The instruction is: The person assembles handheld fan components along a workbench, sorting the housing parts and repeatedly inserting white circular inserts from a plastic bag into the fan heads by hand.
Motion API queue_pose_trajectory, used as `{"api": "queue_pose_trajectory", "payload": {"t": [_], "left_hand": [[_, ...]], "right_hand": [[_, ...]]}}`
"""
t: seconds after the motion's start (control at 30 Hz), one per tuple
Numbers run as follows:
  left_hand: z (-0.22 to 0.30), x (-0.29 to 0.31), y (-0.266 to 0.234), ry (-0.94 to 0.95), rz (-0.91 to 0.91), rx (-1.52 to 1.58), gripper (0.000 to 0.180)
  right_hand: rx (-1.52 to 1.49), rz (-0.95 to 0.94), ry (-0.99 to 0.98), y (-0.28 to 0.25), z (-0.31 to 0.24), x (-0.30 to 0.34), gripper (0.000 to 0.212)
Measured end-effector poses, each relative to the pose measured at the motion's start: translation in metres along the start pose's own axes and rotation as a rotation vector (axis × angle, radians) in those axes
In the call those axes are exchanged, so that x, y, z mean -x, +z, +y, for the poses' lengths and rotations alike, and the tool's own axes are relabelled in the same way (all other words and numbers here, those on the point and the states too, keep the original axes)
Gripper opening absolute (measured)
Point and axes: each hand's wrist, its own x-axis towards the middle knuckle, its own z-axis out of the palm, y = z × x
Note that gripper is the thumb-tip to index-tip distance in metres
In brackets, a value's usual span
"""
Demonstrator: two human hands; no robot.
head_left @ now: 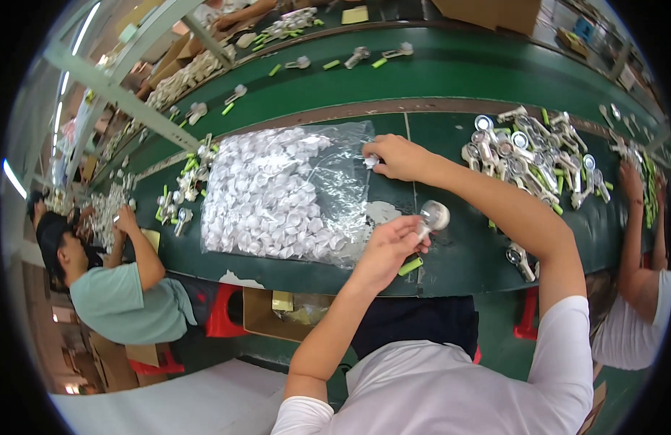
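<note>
My left hand (390, 250) is closed on a small white handheld device with a round clear head (435, 215), lifted over the bench and slightly blurred. Beyond it, my right hand (399, 156) pinches a small white cup-shaped piece (371, 161) by the right edge of a clear plastic bag (343, 170). Many similar white cup-shaped pieces (267, 192) fill the bag's left and middle. On the bench just below the held device lies a green cylinder (410, 266) that looks like a battery.
To the right lies a heap of similar devices (527, 156) with green cylinders; a single device (520, 261) lies nearer me. A green conveyor belt (451, 80) carries spaced devices. Co-workers sit at left (125, 290) and right (640, 312). An open cardboard box (259, 312) stands below the bench.
</note>
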Motion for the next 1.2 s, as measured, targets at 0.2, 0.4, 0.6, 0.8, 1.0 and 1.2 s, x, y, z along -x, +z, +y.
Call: {"api": "queue_pose_trajectory", "payload": {"t": [0.2, 0.4, 0.6, 0.8, 1.0, 1.2], "left_hand": [[0.02, 0.003, 0.009, 0.069, -0.047, 0.321, 0.045], [0.028, -0.007, 0.001, 0.178, 0.001, 0.215, 0.045], [0.034, -0.011, 0.0, 0.231, 0.133, 0.246, 0.053], [0.04, -0.012, -0.002, 0.238, 0.181, 0.131, 0.036], [0.038, -0.016, -0.001, 0.297, 0.2, -0.099, 0.048], [0.044, -0.008, 0.004, 0.328, 0.082, -0.066, 0.045]], "right_hand": [[-0.051, -0.055, 0.044, -0.011, 0.007, 0.004, 0.023], [-0.057, -0.184, 0.088, -0.015, -0.002, 0.004, 0.024], [0.014, -0.136, -0.107, -0.006, 0.007, 0.011, 0.035], [-0.402, 0.091, 0.124, -0.044, -0.028, 0.037, 0.036], [-0.509, 0.235, -0.03, -0.065, -0.077, 0.072, 0.04], [-0.393, 0.253, -0.065, -0.056, -0.084, 0.079, 0.035]]}}
